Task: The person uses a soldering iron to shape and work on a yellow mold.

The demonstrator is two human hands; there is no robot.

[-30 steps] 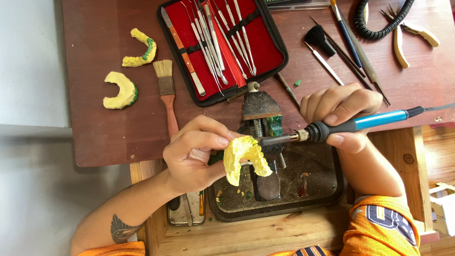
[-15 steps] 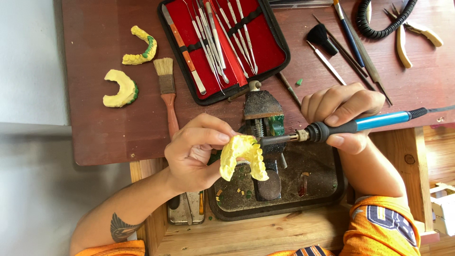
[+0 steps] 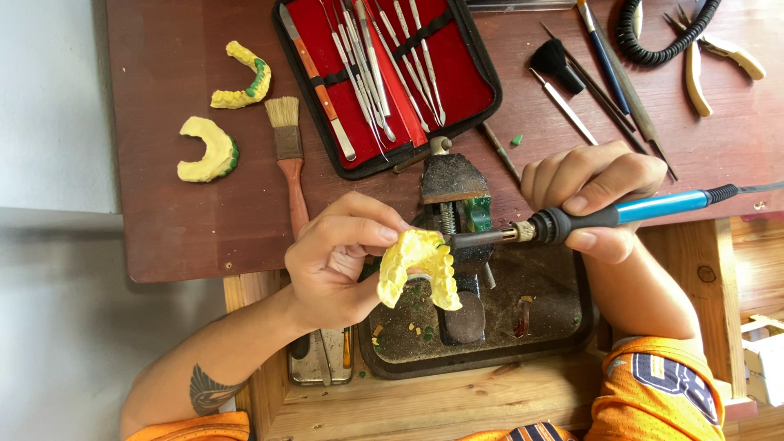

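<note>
The yellow dental cast (image 3: 418,265), pinched in the left hand (image 3: 339,261) at frame centre, meets the heated tool (image 3: 572,222) lying horizontally from the right hand's (image 3: 596,192) closed grip.

Two bare forearms are reaching up from the bottom of the frame. The left hand (image 3: 339,261) is sitting just left of centre, its fingers curling forward and its thumb pressing from above in a pinching grasp. Its forearm is angling down toward the lower left, showing a dark tattoo near the elbow. The right hand (image 3: 592,196) is sitting right of centre, its fingers folding tightly in a pen-like grip, knuckles facing up. Orange sleeves are showing along the bottom edge at both elbows.
</note>
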